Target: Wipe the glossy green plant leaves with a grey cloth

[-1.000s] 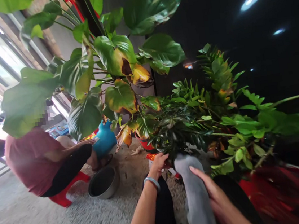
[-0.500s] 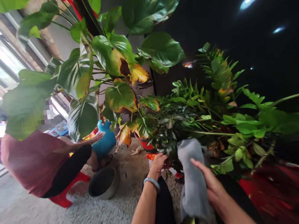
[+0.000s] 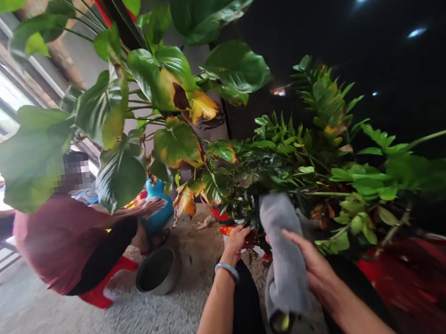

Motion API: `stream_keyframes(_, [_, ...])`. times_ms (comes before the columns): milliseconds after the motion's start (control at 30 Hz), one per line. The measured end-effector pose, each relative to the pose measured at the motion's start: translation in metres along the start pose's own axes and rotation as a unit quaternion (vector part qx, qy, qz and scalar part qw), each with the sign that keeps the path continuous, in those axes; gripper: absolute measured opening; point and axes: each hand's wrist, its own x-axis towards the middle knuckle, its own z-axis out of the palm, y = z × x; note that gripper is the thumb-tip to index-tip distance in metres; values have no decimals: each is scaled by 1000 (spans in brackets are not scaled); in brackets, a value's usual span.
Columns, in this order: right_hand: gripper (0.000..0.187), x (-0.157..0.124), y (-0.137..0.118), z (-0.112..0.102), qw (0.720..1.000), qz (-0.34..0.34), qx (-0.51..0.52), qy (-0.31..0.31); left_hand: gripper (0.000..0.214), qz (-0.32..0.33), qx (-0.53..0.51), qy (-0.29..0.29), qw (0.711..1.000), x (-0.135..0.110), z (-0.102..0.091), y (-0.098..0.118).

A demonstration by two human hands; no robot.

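Observation:
My right hand (image 3: 318, 273) presses a grey cloth (image 3: 283, 257) along a low frond of the leafy green plant (image 3: 309, 178) in front of me, fingers curled over the cloth. A yellow-green leaf tip shows under the cloth's lower end. My left hand (image 3: 236, 242), with a pale bangle on the wrist, reaches under the dark foliage and is closed on a stem or leaf base there; the exact part is hidden by leaves.
A tall plant with large yellowing leaves (image 3: 164, 87) stands behind, in a red pot (image 3: 218, 214). On the left a person in a maroon shirt (image 3: 59, 238) squats on a red stool beside a blue pot (image 3: 158, 207). A metal bowl (image 3: 156, 271) lies on the gravelly floor.
My right hand has slid the grey cloth up and away along the frond, toward the plant's middle. My left hand stays in place. The view has shifted slightly.

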Motion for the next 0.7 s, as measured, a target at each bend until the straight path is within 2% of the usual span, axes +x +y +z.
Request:
stream_keyframes(67, [24, -10, 22, -19, 998, 27, -47, 21, 23, 2, 1, -2, 1000, -1, -2, 1])
stream_keyframes(100, [30, -17, 27, -26, 997, 17, -67, 27, 24, 3, 2, -3, 1000, -1, -3, 2])
stream_keyframes(167, [43, -32, 21, -31, 994, -35, -94, 53, 25, 2, 1, -7, 1000, -2, -4, 4])
stream_keyframes(233, [48, -38, -2, -21, 985, -121, -87, 85, 28, 0, 1, -9, 1000, -3, -3, 6])
stream_keyframes(300, [40, -32, -27, -1, 976, -195, -38, 94, 30, -4, -1, -9, 1000, -4, 0, 7])
stream_keyframes(333, [33, -25, -36, 8, 976, -200, -8, 81, 30, -5, -1, -8, 1000, -5, 1, 7])
stream_keyframes(367, [25, -17, -40, 16, 981, -181, 20, 63, 29, -6, -2, -8, 1000, -5, 3, 7])
stream_keyframes(433, [12, -1, -33, 20, 994, -89, 49, 31, 26, -6, -2, -5, 1000, -5, 5, 7])
stream_keyframes(500, [10, 5, -10, 8, 999, 15, 34, 26, 23, -8, -2, 0, 1000, -4, 5, 6])
stream_keyframes(567, [17, 1, 15, -13, 996, 77, -7, 32, 22, -10, -3, 6, 1000, -3, 2, 5])
stream_keyframes(633, [27, -10, 28, -32, 996, 77, -40, 23, 20, -9, -9, 14, 1000, -3, -1, 4])
stream_keyframes(700, [39, -22, 24, -38, 997, 30, -61, 23, 19, -5, -22, 34, 999, -2, -5, 3])
